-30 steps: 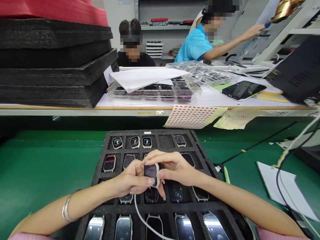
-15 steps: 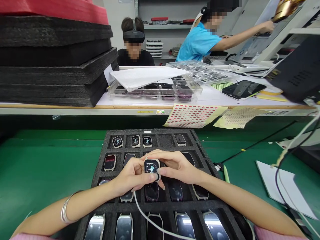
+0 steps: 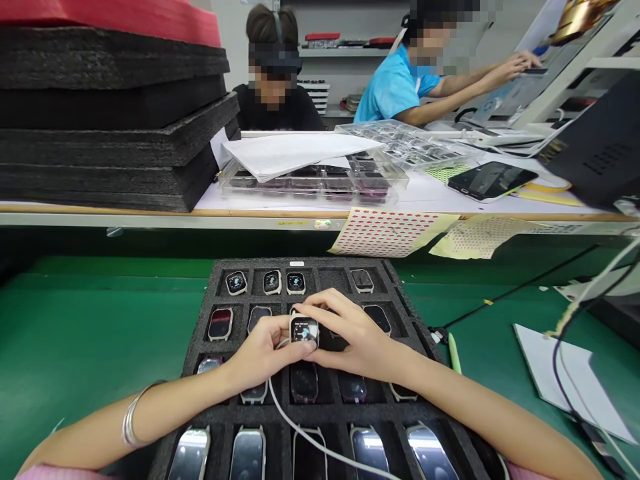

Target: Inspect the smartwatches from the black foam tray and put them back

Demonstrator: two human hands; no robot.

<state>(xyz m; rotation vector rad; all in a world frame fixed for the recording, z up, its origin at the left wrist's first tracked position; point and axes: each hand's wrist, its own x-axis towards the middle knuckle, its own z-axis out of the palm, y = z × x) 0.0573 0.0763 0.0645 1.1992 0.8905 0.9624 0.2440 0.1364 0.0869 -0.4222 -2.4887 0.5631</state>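
Observation:
A smartwatch body without a strap, with a lit dial on its dark screen, is held up above a black foam tray. My left hand grips it from the left, thumb across the lower screen edge. From the right, my right hand has its fingertips at the top edge and its thumb near the lower right corner. A white cable runs from under my left hand toward the lower right; its end is hidden. Several similar watch bodies, such as a red-tinted one, lie in the tray's compartments.
A shelf above the green bench bears stacked black foam, clear plastic trays and a phone. Sticker sheets hang from its edge. Cables and a white board lie right. Two people work beyond.
My right hand's fingers have shifted higher around the watch, and its thumb has slid off the screen to the lower edge. The watch has tilted back slightly. Both people beyond have moved.

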